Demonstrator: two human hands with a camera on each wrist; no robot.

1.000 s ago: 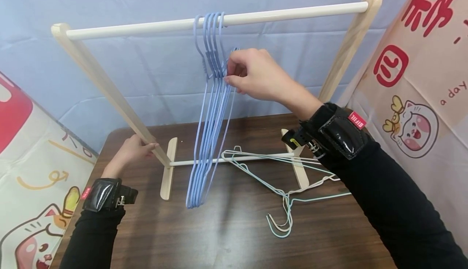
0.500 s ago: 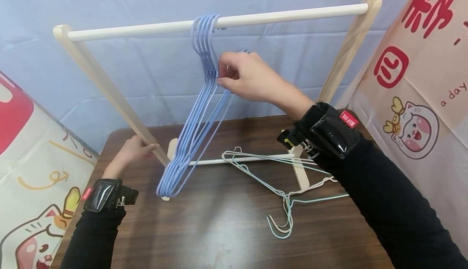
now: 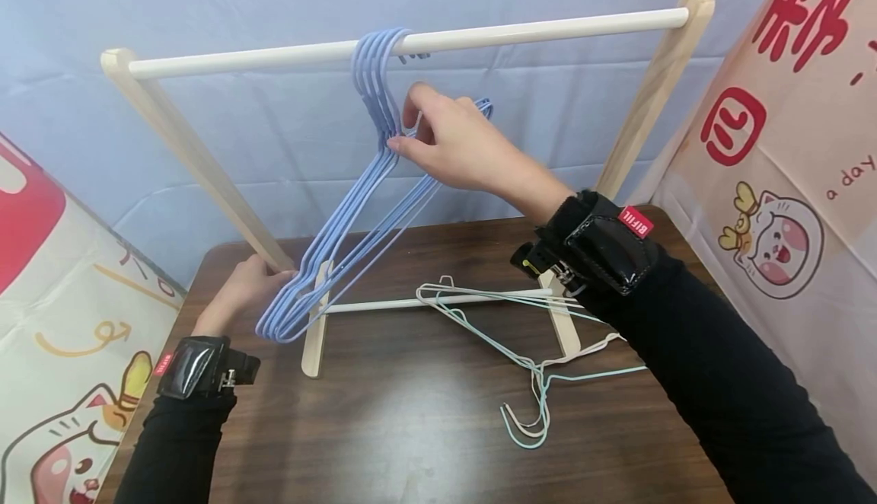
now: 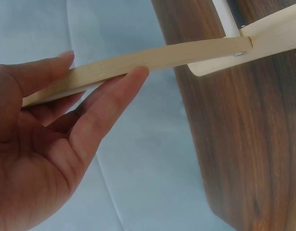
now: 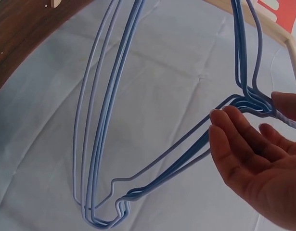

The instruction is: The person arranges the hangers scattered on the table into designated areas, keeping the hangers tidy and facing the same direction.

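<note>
Several light-blue wire hangers (image 3: pixel 381 114) hang together by their hooks from the white rail (image 3: pixel 548 31) of a wooden clothes rack. My right hand (image 3: pixel 455 142) is at their necks, thumb touching the wires and index finger lifted. In the right wrist view, the fingers (image 5: pixel 234 139) curl below the bunched necks and the thumb lies over them. The hangers stand turned, one end swung out to the left. With my left hand (image 3: pixel 248 291) I grip the rack's left upright (image 3: pixel 199 155) low down; the left wrist view shows thumb and fingers on opposite sides of that wooden bar (image 4: pixel 157 57).
Cream and mint wire hangers (image 3: pixel 538 368) lie in a pile on the brown table (image 3: pixel 411 428), partly behind my right arm. The rack's lower bar (image 3: pixel 377 306) and left foot (image 3: pixel 314 348) stand near them. Printed cloths hang at both sides.
The blue hangers' lower ends have swung left and up toward my left hand, and their hooks slid slightly left. My right hand moved a little left, its index finger lifting. My left hand stays put.
</note>
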